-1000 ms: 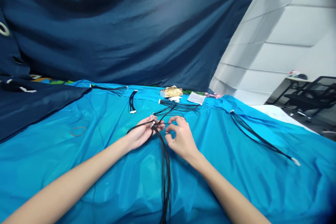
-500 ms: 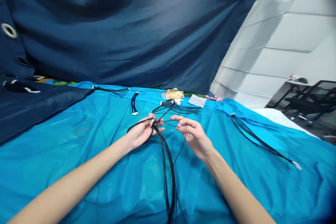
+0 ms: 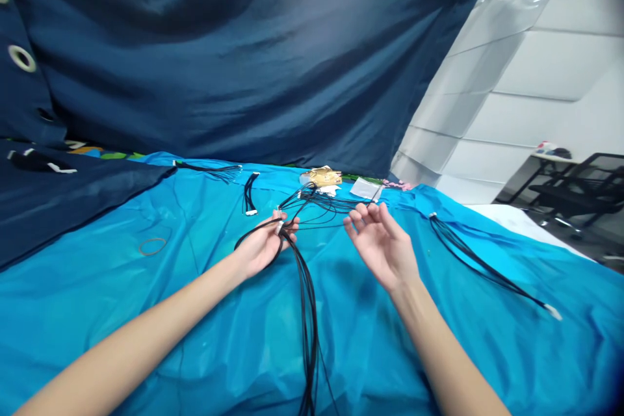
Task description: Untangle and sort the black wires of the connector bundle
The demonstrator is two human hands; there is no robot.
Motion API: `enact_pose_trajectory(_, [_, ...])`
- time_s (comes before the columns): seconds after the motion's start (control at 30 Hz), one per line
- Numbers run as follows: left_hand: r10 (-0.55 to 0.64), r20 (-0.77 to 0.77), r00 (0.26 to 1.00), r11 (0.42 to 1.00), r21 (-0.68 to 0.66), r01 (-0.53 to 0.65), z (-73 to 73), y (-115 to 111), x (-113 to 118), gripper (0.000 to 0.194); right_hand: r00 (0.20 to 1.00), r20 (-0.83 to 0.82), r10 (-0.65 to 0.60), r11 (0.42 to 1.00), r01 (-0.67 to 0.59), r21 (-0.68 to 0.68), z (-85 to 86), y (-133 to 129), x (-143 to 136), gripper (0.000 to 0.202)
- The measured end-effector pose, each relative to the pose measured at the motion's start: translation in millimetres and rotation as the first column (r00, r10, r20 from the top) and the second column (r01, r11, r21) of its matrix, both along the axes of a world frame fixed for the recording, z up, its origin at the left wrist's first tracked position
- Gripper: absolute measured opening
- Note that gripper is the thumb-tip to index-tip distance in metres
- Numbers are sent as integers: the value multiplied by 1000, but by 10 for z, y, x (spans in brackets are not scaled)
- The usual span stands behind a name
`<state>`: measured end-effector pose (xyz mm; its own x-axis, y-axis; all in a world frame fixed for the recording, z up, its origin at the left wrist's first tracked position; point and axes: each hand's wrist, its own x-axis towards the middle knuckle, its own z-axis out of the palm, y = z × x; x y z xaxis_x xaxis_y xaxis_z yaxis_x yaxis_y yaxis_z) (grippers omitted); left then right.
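My left hand (image 3: 267, 248) is closed around the white connector (image 3: 279, 227) of a black wire harness (image 3: 308, 312). From this connector the bundle hangs down over the blue sheet toward the bottom edge of the view. A second white connector end (image 3: 277, 213) shows at the fingertips, and a black loop bends around the wrist side. My right hand (image 3: 383, 244) is to the right with its palm turned up and its fingers curled. One thin black wire (image 3: 322, 228) stretches between the two hands; the right fingers hide where it is gripped.
Blue sheeting (image 3: 121, 312) covers the work surface. More harnesses lie around: a long one (image 3: 480, 260) at right, a short one (image 3: 247, 194), one at far left (image 3: 207, 170), and a tangled one (image 3: 336, 201) behind my hands. Beyond are a yellow packet (image 3: 325, 176) and a clear bag (image 3: 366, 188).
My right hand has moved right and slightly up, away from the left hand, turning palm up. The thin wire between them is now drawn straighter. My left hand has barely moved.
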<state>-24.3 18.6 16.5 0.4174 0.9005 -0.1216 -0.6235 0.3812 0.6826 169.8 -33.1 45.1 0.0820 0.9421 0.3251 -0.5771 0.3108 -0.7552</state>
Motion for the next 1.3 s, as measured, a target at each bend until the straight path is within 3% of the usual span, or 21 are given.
enact_pose_trajectory(0.1, [3,-36,999,1000,-24,-4,-18,-38,43,16,957,171,-235,970,218,108,-11,-12,-31,8])
enact_pose_trajectory(0.2, [5,-62,998,999,-40,-8,-55,-79,85,15,810,411,-419,902,318,294,-33,-40,-48,26])
enact_pose_trajectory(0.3, [4,-83,997,999,-47,-8,-85,-113,117,15,539,610,-581,808,292,512,-74,-58,-78,26])
enact_pose_trajectory(0.37, [3,-105,995,999,-34,-6,-95,-131,132,14,369,633,-680,729,245,639,-116,-56,-115,19])
enact_pose_trajectory(0.47, [14,-144,990,1000,18,-11,-104,-151,146,14,259,606,-752,655,198,729,-187,-46,-179,7])
enact_pose_trajectory(0.67, [36,-154,987,993,113,-19,-127,-178,146,14,226,597,-769,631,121,767,-271,-39,-239,5])
enact_pose_trajectory(1.3, [72,-174,982,974,223,-32,-151,-196,140,14,175,631,-756,653,134,745,-313,-23,-241,8])
